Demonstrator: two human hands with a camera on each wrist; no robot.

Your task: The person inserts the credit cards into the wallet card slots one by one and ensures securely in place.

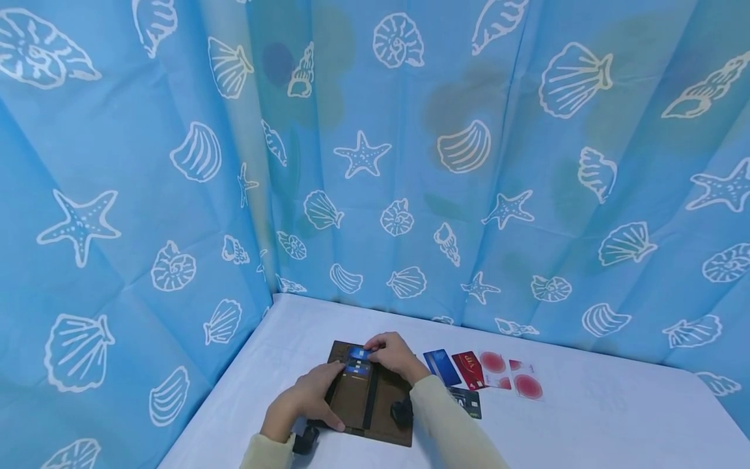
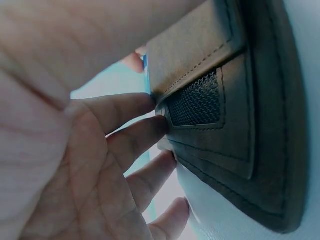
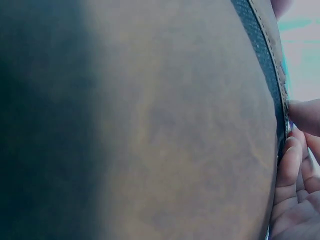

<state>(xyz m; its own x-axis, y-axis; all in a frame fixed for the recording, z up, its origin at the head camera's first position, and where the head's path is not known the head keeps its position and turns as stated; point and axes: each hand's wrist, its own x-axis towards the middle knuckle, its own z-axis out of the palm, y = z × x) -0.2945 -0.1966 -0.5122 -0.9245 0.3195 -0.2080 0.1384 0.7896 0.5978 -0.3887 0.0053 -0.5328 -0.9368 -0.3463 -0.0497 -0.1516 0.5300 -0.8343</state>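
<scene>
A brown wallet (image 1: 351,409) lies spread out on the white table, with several cards in the slots of its left half. My right hand (image 1: 394,355) is at the wallet's top edge, pinching a blue card (image 1: 359,353) at the uppermost slot. Fingers of my left hand (image 1: 310,394) touch the wallet's left side near the cards, while the thumb rests by its lower edge. In the left wrist view those fingers are nearly straight against the wallet's edge, beside a mesh window (image 2: 197,102). Brown leather (image 3: 190,120) fills most of the right wrist view.
Right of the wallet lie a blue card (image 1: 443,367), a red VIP card (image 1: 469,370), a dark card (image 1: 467,402) and red-and-white cards (image 1: 495,370). A blue shell-patterned curtain (image 1: 398,163) stands behind the table (image 1: 615,417) and along its left side.
</scene>
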